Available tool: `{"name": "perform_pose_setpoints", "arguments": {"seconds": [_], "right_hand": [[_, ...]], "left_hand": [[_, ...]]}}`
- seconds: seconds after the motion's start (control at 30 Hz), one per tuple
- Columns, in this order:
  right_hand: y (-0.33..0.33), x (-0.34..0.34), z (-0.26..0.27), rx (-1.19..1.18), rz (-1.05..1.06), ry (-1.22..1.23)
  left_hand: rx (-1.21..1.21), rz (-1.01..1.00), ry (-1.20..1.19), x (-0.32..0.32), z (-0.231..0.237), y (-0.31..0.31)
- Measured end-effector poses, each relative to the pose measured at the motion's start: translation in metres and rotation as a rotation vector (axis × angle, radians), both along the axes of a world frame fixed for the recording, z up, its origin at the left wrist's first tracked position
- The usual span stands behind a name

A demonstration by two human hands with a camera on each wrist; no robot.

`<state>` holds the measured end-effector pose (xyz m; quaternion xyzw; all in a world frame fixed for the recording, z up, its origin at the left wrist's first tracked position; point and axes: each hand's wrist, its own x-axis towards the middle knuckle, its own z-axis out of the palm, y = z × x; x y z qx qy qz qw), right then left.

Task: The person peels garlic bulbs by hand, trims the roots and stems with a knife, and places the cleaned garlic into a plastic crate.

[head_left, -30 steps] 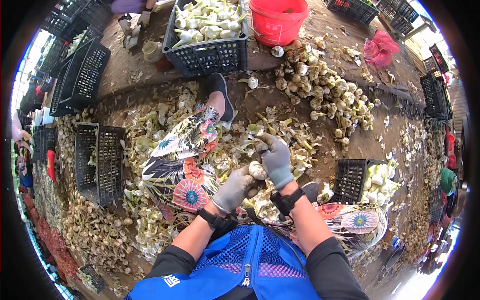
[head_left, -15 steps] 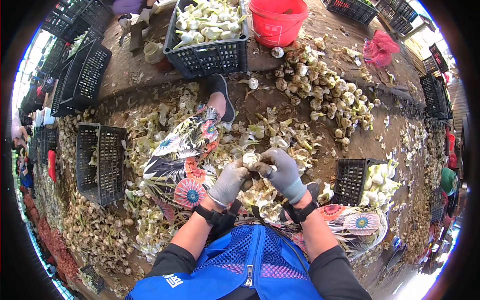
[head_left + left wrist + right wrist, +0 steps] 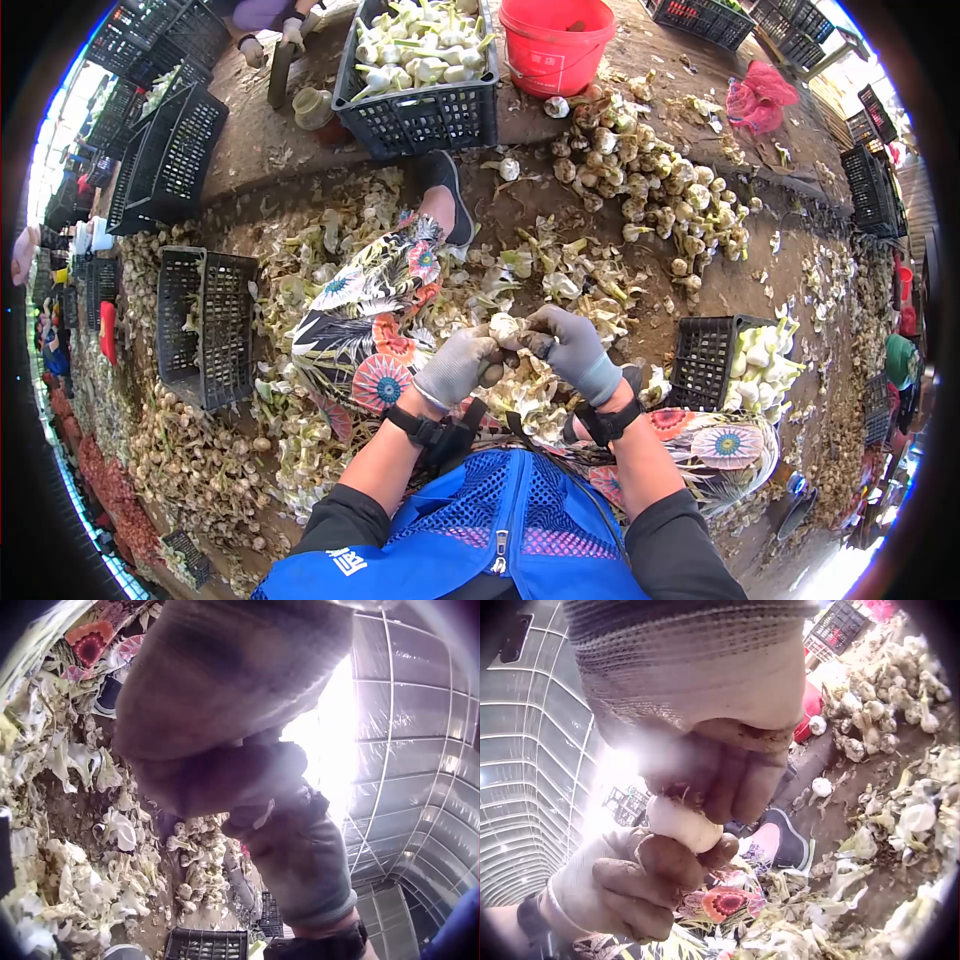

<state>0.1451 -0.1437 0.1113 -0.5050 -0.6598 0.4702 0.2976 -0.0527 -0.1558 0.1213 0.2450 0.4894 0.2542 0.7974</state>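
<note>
Both gloved hands meet over a pale garlic bulb [image 3: 505,328] in front of the person's body. My left hand [image 3: 453,370] grips the bulb between thumb and curled fingers. From the other side my right hand [image 3: 575,355] pinches at it with bent fingers. In the right wrist view the bulb [image 3: 682,823] looks smooth and white, with dirty glove fingers above and below it. Seen from the left wrist, the near glove hides the bulb, and the right hand [image 3: 300,855] shows behind it. Loose garlic skins [image 3: 525,385] lie beneath the hands.
A black crate [image 3: 420,115] of trimmed garlic stands ahead beside a red bucket [image 3: 555,50]. Untrimmed garlic [image 3: 650,180] is heaped to the right. Another crate [image 3: 700,365] with white bulbs sits near the right knee; a crate [image 3: 225,330] stands left. Another person's hands [image 3: 290,35] work opposite.
My right hand was raised away from the bulb, then came back down to it. Both hands now work on the bulb, which has tilted slightly. Across from me, the other person's hands have shifted.
</note>
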Motion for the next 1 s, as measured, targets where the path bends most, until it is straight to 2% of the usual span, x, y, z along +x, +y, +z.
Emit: {"name": "perform_pose_setpoints", "arguments": {"seconds": [0.07, 0.13, 0.17, 0.2, 0.27, 0.3, 0.4, 0.43, 0.47, 0.6, 0.7, 0.77, 0.87, 0.9, 0.93, 1.0], "right_hand": [[-0.001, 0.002, -0.008, -0.063, -0.006, 0.036], [-0.003, 0.004, -0.027, -0.077, -0.134, 0.012], [-0.003, 0.005, -0.029, -0.040, -0.152, -0.091], [-0.004, 0.007, -0.029, -0.033, -0.150, -0.088], [-0.005, 0.011, -0.024, -0.094, -0.184, -0.115], [-0.004, 0.010, -0.019, -0.097, -0.146, 0.008], [-0.003, 0.001, 0.010, 0.230, 0.024, -0.140], [-0.001, -0.001, 0.017, 0.250, 0.076, -0.249], [-0.002, -0.002, 0.013, 0.207, 0.110, -0.341], [-0.005, -0.005, 0.011, 0.122, 0.145, -0.489], [-0.008, -0.010, 0.007, 0.088, 0.152, -0.577], [-0.012, -0.015, 0.005, 0.236, 0.092, -0.626], [-0.013, -0.012, -0.006, 0.280, 0.071, -0.629], [-0.013, -0.008, -0.015, 0.215, -0.020, -0.523], [-0.013, 0.000, -0.029, 0.111, -0.086, -0.471], [-0.010, 0.014, -0.039, -0.017, -0.222, -0.540]], "left_hand": [[-0.025, -0.001, -0.023, -0.001, -0.006, -0.001], [0.281, -0.119, 0.057, -0.001, -0.017, -0.004], [0.362, -0.103, 0.059, 0.002, -0.014, -0.005], [0.369, -0.100, 0.063, -0.002, -0.017, -0.004], [0.228, -0.218, 0.020, -0.009, -0.022, 0.000], [0.026, -0.101, -0.133, -0.007, -0.016, 0.002], [0.161, -0.045, 0.025, -0.001, -0.013, 0.000], [0.025, 0.025, 0.001, 0.002, -0.005, 0.001], [0.024, -0.001, 0.039, 0.001, -0.024, -0.002], [0.089, 0.008, 0.086, 0.004, -0.021, -0.004], [0.086, -0.029, 0.212, 0.006, -0.023, -0.006], [0.094, -0.027, 0.207, 0.006, -0.027, -0.007], [0.083, -0.067, 0.129, -0.001, -0.030, -0.005], [0.076, -0.017, 0.049, 0.000, -0.017, -0.005], [0.055, -0.072, 0.059, 0.001, -0.007, 0.000], [0.068, -0.051, -0.143, -0.005, 0.000, 0.002]]}}
